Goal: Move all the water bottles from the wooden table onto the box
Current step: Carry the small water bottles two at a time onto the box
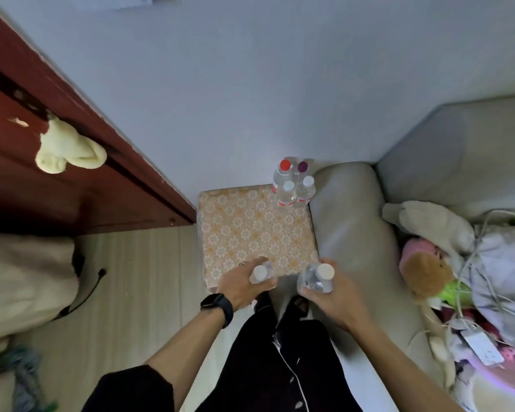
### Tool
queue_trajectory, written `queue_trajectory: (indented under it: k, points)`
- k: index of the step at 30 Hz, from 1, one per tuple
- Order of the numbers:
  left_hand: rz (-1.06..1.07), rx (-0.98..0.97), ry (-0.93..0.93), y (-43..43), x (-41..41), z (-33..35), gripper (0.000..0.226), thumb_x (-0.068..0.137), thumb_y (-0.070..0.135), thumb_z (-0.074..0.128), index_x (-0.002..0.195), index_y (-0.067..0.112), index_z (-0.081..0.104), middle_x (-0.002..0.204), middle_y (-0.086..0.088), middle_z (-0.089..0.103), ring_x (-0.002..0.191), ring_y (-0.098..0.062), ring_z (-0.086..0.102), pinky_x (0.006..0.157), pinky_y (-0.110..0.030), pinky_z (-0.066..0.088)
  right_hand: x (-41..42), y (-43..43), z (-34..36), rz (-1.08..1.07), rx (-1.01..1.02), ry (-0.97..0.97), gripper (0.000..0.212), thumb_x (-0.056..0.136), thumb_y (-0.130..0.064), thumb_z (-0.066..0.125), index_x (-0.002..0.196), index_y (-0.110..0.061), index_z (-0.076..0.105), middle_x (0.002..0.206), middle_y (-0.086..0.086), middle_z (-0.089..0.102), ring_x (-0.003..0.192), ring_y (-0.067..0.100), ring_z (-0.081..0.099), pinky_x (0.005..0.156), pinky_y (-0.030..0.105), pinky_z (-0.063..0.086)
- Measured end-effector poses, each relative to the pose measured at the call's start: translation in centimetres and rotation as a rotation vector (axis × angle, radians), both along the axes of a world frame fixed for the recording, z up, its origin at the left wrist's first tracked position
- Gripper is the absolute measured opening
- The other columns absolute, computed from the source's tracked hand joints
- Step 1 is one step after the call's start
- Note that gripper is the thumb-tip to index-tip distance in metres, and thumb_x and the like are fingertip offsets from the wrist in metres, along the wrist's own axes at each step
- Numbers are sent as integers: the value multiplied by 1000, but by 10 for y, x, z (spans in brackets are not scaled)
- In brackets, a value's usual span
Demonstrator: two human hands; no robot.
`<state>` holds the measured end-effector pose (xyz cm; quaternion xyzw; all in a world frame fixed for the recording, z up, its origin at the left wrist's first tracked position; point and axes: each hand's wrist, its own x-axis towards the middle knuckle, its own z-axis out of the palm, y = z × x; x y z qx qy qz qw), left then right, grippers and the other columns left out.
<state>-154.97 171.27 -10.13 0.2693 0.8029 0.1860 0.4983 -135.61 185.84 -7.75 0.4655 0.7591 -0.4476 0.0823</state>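
Patterned box (256,233), bottle (260,273) in left hand (244,288)

Head view (the only one) looks steeply down over the box (256,233), near.

We see clear, glossy plastic bottles (293,188) with smooth caps at upper centre. The box (250,233) looks covered in matt floral paper or cloth. At left, the door (57,173) is dark varnished wood; the floor (149,278) is pale wood-grain. The sofa (348,233) looks smooth, leathery.
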Motion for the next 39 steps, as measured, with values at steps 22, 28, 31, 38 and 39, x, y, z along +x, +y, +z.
queue_trajectory:
  k: [22, 28, 31, 38, 39]
  points:
    - [91, -48, 8, 76, -7, -134, 76, 87, 49, 71, 151, 38, 33, 162, 4, 28, 147, -20, 30, 108, -39, 39, -40, 56, -146, 102, -109, -127, 81, 82, -44, 74, 150, -45, 29, 153, -16, 44, 132, 14, 52, 107, 40, 45]
    - [347, -177, -70, 77, 4, -133, 106, 74, 56, 77, 156, 25, 18, 146, -6, 49, 126, -30, 54, 99, -48, 51, -53, 61, -145, 80, -125, -219, 89, 79, -67, 65, 151, -28, 28, 141, -2, 56, 127, 26, 55, 101, 43, 48]
    - [401, -201, -35, 80, 9, -133, 88, 76, 57, 75, 145, 25, 33, 116, 1, 63, 103, -27, 64, 87, -44, 56, -60, 62, -146, 84, -108, -242, 74, 88, -57, 62, 148, -25, 34, 129, 3, 64, 118, 30, 60, 94, 40, 49]
    - [424, -164, 22, 103, 8, -127, 71, 75, 53, 77, 136, 30, 46, 108, 5, 67, 98, -22, 65, 87, -41, 56, -58, 82, -145, -68, -139, -167, 62, 84, -53, 69, 138, -30, 47, 110, -6, 68, 103, 22, 64, 84, 32, 47]
    - [422, -149, 21, 110, 7, -126, 72, 76, 52, 77, 137, 30, 46, 107, 6, 67, 99, -22, 65, 86, -40, 56, -59, 89, -144, -73, -130, -147, 59, 85, -51, 69, 136, -31, 48, 107, -8, 68, 100, 20, 64, 81, 31, 46]
